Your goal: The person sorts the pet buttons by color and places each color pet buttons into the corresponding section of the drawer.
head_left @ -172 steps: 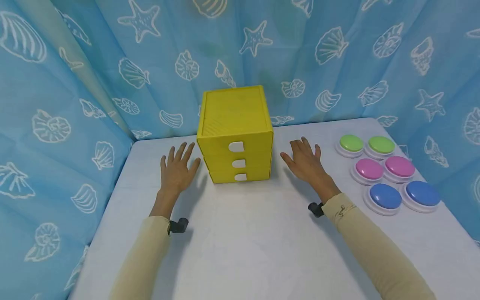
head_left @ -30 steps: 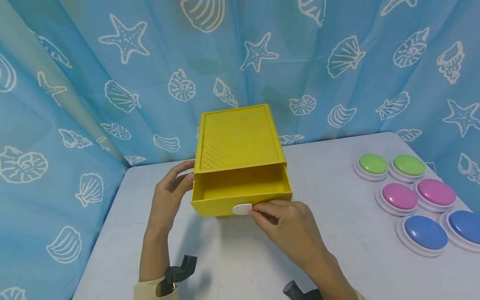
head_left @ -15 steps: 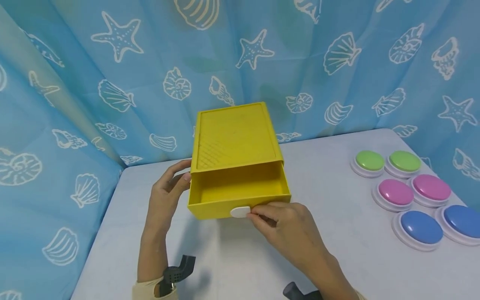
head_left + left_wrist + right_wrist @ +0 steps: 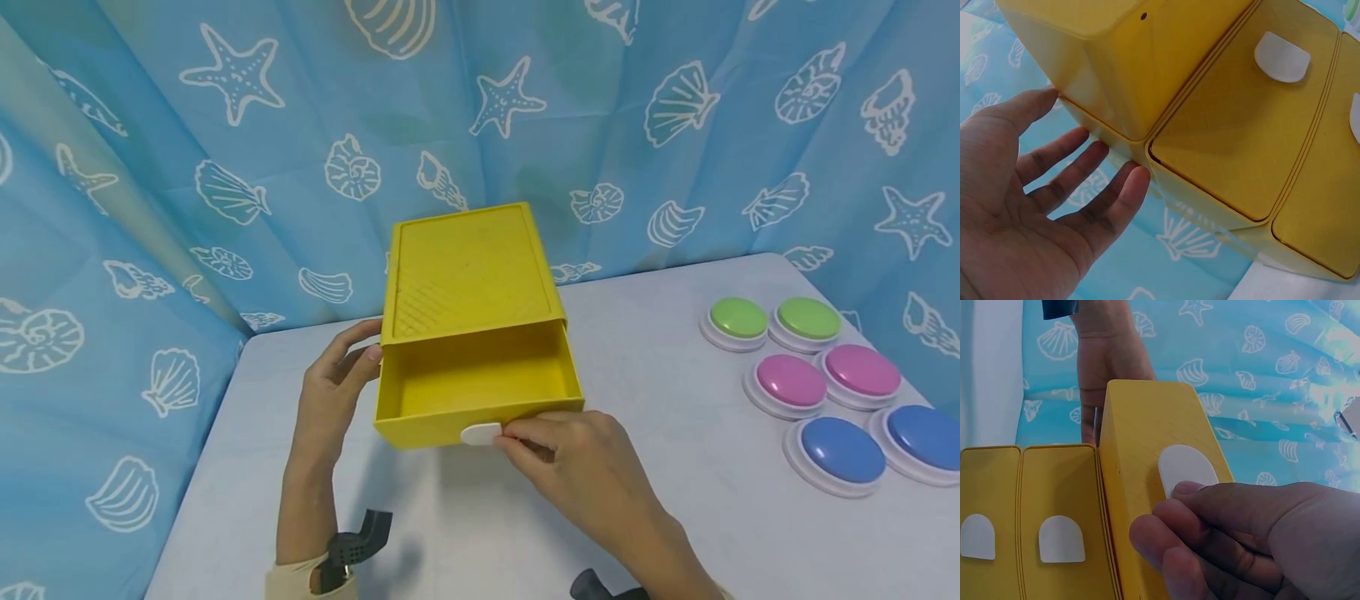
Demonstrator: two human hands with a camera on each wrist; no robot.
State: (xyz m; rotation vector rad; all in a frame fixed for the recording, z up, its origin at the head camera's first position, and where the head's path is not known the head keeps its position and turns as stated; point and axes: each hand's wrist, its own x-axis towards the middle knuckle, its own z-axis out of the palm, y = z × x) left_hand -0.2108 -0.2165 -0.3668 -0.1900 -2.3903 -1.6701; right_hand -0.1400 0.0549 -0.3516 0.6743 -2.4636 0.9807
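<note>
Top drawer [image 4: 480,392] slides best pulled straight: right hand [image 4: 577,467] pinches its white tab [image 4: 481,433], open left hand [image 4: 333,396] braces the cabinet [image 4: 468,271]

Blue curtain [image 4: 675,167] all the way round, printed with white starfish and seashells, hanging in soft folds behind and down both sides. It closes in the left edge and the far right corner of the table [image 4: 675,517], a flat top covered in pale grey-white. The curtain meets the table along the back edge, with a deep fold at the back left corner. Light is even and soft, a little brighter through the fabric on the right in the right wrist view; shadows on the tabletop are faint. No floor or window in view.
</note>
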